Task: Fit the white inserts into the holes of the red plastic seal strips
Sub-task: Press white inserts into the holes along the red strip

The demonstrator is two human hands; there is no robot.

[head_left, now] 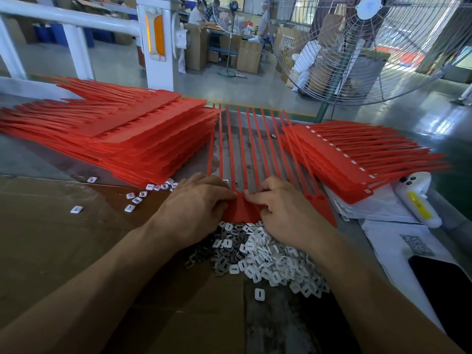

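Observation:
A sheet of joined red seal strips (241, 210) lies in front of me, its thin tails (242, 146) fanning away toward the table's far edge. My left hand (196, 203) rests on the sheet's left part with curled fingers, fingertips at its head row. My right hand (278, 210) lies on the right part, its fingertips meeting the left hand's at one spot; whether they pinch an insert is hidden. A heap of white inserts (268, 259) sits just below the sheet, under my wrists.
A tall stack of red sheets (122, 131) lies at the left. At the right a second stack (357, 159) shows white inserts in its holes. Loose inserts (135, 198) scatter over brown cardboard (51, 238). A white device (419, 200), papers and a black phone (444, 290) lie right.

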